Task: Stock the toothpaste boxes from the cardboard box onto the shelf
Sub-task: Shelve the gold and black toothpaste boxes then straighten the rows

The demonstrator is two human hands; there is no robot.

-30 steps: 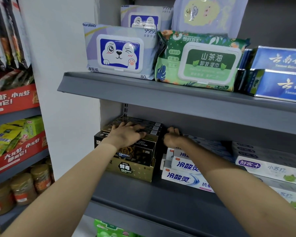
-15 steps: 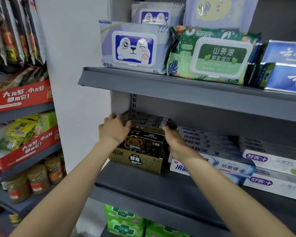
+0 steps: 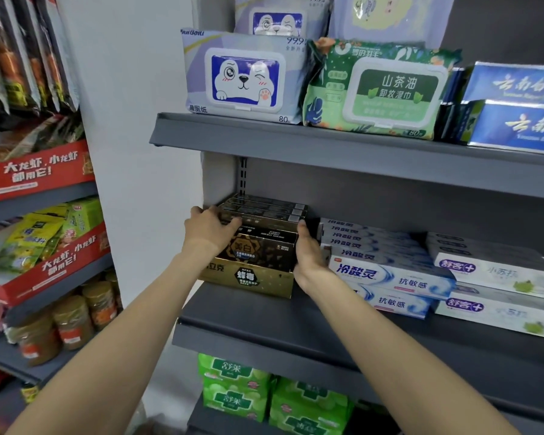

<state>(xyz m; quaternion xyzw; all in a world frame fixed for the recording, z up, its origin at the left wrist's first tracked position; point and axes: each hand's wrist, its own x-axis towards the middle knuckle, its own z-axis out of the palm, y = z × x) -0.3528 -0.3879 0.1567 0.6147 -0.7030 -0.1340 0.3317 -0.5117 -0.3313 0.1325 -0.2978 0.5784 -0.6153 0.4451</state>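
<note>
Facing the grey shelf (image 3: 264, 318), we have wipe packs (image 3: 245, 76) on the board above and white toothpaste boxes (image 3: 390, 277) stacked to the right. At the shelf's left end sits the stack of black-and-gold toothpaste boxes (image 3: 261, 246), several layers high, close against the wall. Our left hand (image 3: 208, 229) rests over the stack's upper left corner with fingers curled onto the top boxes. Our right hand (image 3: 308, 252) presses flat against the stack's right side, fingers straight, squeezed between it and the white boxes.
</note>
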